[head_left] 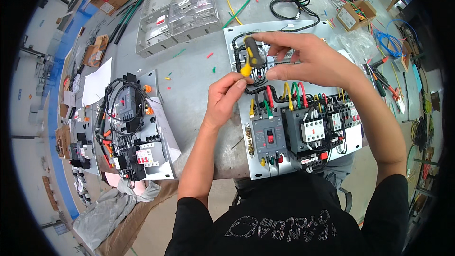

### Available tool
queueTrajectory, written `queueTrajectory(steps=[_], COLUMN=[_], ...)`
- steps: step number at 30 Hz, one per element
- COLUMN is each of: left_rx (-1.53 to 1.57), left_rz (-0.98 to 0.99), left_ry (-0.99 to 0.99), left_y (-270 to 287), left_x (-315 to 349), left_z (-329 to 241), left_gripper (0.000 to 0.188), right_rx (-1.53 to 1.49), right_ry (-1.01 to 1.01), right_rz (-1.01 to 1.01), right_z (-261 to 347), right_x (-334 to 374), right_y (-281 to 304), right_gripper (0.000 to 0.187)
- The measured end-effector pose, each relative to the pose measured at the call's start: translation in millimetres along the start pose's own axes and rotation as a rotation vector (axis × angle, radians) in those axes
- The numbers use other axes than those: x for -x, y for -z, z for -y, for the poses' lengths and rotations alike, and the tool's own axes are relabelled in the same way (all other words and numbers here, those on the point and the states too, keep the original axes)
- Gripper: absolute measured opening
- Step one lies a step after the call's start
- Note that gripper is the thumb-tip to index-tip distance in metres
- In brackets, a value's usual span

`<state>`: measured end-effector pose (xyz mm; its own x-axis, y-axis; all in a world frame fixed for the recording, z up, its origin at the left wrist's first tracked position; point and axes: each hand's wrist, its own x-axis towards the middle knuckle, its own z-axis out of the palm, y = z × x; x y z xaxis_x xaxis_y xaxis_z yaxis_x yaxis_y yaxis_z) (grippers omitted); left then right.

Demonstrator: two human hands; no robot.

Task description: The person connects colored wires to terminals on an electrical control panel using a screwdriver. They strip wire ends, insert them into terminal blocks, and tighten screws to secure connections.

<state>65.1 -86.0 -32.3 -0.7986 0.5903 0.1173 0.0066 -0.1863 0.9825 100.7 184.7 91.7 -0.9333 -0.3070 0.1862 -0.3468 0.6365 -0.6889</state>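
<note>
A screwdriver [254, 53] with a dark grey and yellow handle tilts over small terminals on the far side of the wired panel [263, 170]. My right hand [308, 59] curves round the handle, index finger across its end and thumb low beside it. Just below the yellow collar, my left hand [225, 96] pinches thumb and forefinger together; what lies between them is too small to tell. Black wire bundles run around this spot. Nearer me, the same panel carries a grey circuit breaker [269, 135] with a red switch and a contactor [313, 131], with yellow, green and red sleeved wires.
Another wired panel [163, 161] stands at the left beside white paper [96, 85]. At the back lie a grey transparent-lidded enclosure [177, 12], a coil of black cable [290, 0] and a cardboard box [353, 16]. Pliers [386, 83] rest at right. Coloured sleeve scraps dot the table.
</note>
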Motion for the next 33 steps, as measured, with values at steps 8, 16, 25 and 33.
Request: queueTrajectory(steps=[8, 16, 25, 33], left_rx=[-0.069, -0.404, -0.68, -0.348], left_rz=[0.22, 0.368, 0.354, 0.127], left_ry=[0.007, -0.055, -0.083, 0.005], left_y=[-36.9, -33.6, -20.7, 9.6], left_x=[-5.2, 5.6, -3.0, 9.2], left_z=[-46.3, -65.9, -41.6, -38.0], left_gripper=[0.022, 0.047, 0.028, 0.026], right_rx=[-0.483, -0.432, -0.296, -0.376], right_ry=[-0.248, -0.192, -0.187, -0.187], right_rz=[0.01, -0.218, -0.131, -0.228], right_z=[66.9, 66.4, 55.0, 51.6], right_x=[19.5, 41.8, 56.1, 55.9], right_y=[21.8, 43.3, 49.3, 43.4], right_gripper=[0.064, 0.052, 0.039, 0.044])
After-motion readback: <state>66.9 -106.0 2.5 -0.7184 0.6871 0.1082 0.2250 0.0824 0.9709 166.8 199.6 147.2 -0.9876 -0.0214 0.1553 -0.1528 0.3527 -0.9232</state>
